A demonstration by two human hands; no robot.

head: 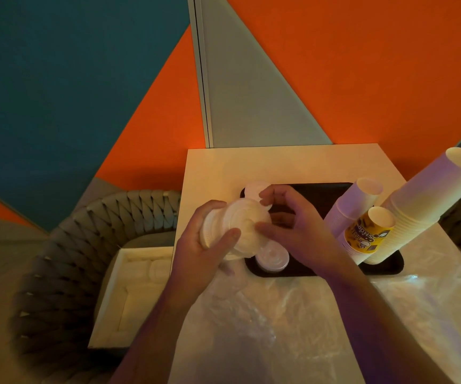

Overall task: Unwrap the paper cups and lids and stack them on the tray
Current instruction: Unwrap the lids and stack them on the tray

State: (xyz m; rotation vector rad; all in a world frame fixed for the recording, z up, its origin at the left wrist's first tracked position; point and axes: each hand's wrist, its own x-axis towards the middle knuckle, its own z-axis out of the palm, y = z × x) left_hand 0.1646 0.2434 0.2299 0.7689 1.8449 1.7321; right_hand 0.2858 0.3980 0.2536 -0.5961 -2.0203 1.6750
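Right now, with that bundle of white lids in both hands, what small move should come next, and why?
Probably lower the stack of white plastic lids onto the black tray, beside the small lid pile. The left hand grips it, the right hand steadies its end, and the clear plastic wrap already lies on the table.

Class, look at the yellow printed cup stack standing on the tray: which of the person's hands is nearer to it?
Right. The right hand is over the tray, just left of the yellow printed cup stack. The left hand grips the stack of lids farther left, at the tray's left edge.
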